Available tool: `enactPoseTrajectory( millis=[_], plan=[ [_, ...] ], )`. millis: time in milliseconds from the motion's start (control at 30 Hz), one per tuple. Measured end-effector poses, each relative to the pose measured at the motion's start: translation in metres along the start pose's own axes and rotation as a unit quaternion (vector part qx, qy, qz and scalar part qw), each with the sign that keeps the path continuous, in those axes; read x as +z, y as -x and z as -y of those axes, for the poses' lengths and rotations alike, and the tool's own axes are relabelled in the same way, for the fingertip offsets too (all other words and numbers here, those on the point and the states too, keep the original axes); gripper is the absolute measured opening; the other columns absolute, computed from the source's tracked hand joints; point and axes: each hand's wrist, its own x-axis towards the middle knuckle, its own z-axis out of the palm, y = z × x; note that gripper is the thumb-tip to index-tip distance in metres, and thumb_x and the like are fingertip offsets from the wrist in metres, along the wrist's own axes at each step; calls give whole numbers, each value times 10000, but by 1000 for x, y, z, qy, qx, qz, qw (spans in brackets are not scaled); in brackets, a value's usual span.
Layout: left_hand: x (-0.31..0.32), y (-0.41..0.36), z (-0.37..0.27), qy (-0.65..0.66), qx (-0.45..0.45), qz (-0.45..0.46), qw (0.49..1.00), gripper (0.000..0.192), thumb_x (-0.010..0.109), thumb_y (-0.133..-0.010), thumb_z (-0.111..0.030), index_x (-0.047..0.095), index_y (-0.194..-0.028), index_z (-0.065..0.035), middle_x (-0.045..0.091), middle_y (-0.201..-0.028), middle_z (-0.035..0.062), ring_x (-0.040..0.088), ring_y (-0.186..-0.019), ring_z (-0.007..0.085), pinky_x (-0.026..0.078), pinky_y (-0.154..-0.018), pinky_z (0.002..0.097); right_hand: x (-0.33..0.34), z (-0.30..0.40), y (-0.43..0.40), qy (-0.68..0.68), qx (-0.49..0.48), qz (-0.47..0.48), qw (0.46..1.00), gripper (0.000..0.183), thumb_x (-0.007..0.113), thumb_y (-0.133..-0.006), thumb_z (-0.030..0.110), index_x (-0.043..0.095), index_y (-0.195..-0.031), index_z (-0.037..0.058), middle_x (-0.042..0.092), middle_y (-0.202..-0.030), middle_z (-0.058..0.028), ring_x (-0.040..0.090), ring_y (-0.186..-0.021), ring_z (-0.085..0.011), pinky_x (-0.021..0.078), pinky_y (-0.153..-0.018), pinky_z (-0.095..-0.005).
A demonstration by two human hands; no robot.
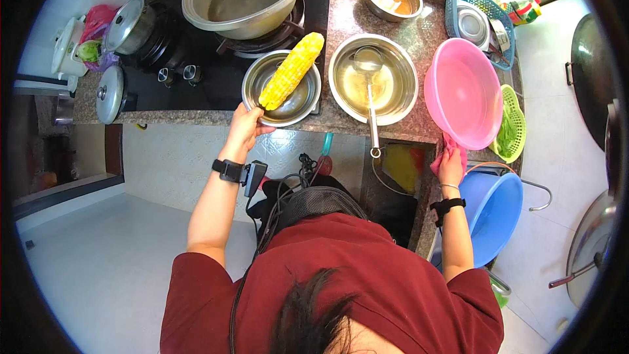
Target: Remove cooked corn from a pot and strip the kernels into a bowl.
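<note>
My left hand (246, 127) grips the near rim of a small stainless steel bowl (305, 89), with the fingers under it. A yellow corn cob (291, 72) lies slanted across this bowl and sticks out past its far rim. To its right a larger steel bowl (339, 101) holds a ladle (372, 123), whose handle hangs over the counter's front edge. At the right, my right hand (452, 167) is closed on a pink cloth (448, 150), just below a pink plastic basin (464, 91).
A large metal basin (245, 27) with water sits on the gas stove (211, 93). A lidded pot (131, 29) is farther left. Behind are a steel bowl with orange liquid (393, 14) and a blue basket (511, 39). Right are a green colander (517, 145) and a blue bucket (496, 221).
</note>
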Motion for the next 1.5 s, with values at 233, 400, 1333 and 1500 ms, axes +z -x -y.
enactPoseTrajectory(
  millis=[233,400,1333,1500],
  plan=[
    [-42,38,-13,4,-4,32,999,347,402,-712,-25,400,-1059,-15,543,-880,127,587,-643,209,520,-497,287,16,-12,5,181,-60,-120,974,286,473,-766,227,480,-1031,119,468,-958,-152,458,-836,-346,389,-695,-419],
    [-116,62,-16,29,0,27,999,331,403,-714,-20,404,-1044,4,544,-857,126,584,-633,195,515,-465,280,24,-18,-5,167,-83,-91,978,321,440,-755,145,467,-1068,79,473,-956,-188,456,-862,-363,384,-731,-412],
    [-635,-166,-19,245,28,-226,942,163,418,-731,-22,433,-875,52,524,-735,131,560,-564,213,522,-504,282,177,342,174,-19,-187,179,966,67,514,-739,80,554,-773,38,553,-645,-118,553,-585,-201,422,-525,-275],
    [-653,-201,-42,224,16,-208,952,182,419,-746,-32,423,-894,73,527,-754,137,559,-545,211,530,-523,295,173,492,176,-164,-218,257,927,80,516,-763,57,566,-790,0,557,-631,-42,478,-525,-66,383,-482,-192]
  ],
)
